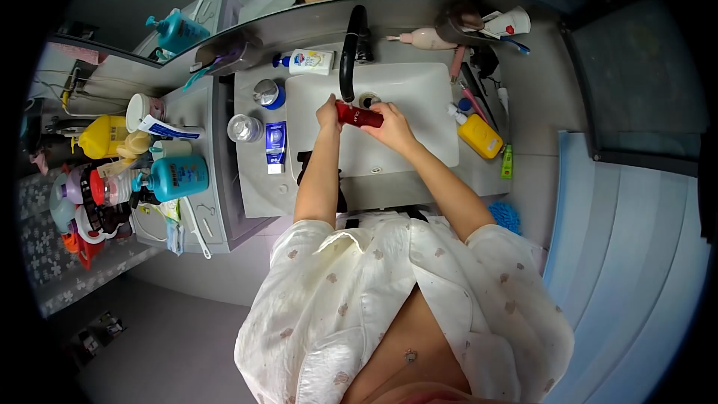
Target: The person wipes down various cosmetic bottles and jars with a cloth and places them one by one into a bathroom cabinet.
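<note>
A dark red bottle [359, 115] with pale lettering lies tilted over the white sink [419, 151], just below the spout of the black faucet [348, 60]. My right hand [392, 130] is wrapped around the bottle's right end, fingers along its upper side. At the other end, my left hand [327, 114] is closed against the bottle; its fingertips are mostly hidden. The drain [368, 99] shows behind the bottle. Whether water runs from the spout I cannot make out.
Left of the sink are a blue tube [275, 146], a clear jar [243, 129], a blue-based jar [268, 94] and a white pump bottle [310, 61]. To the right lie a yellow bottle [480, 136] and a green tube [507, 161]. A cabinet [224, 202] holds several bottles.
</note>
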Available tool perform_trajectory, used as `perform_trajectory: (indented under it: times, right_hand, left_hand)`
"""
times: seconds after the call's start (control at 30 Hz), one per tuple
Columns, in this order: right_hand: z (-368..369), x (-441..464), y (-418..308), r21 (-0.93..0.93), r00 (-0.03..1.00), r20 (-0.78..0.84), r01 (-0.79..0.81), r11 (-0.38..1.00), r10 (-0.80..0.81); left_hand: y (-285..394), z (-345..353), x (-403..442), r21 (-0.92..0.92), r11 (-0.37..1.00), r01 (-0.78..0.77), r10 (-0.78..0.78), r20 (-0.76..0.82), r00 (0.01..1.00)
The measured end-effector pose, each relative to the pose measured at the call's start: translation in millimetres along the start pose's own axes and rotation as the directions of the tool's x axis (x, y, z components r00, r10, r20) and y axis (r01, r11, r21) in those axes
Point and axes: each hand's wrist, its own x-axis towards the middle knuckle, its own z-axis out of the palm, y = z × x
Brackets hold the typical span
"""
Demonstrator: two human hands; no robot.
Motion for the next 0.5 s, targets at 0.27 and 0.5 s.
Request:
perform_trajectory:
  times: [0.27,0.5]
  right_hand:
    - [41.6,50.0,-26.9,0.441,0.961,-0.179,-0.113,0.890,0.211]
    - [77.6,77.1,-25.4,0.286,0.961,-0.172,-0.161,0.945,0.216]
  left_hand:
    - [24.0,-44.5,-30.2,0.521,0.852,-0.053,-0.072,0.217,0.973]
    - [27.3,-56.5,-52.8,0.618,0.557,-0.555,0.121,0.601,0.790]
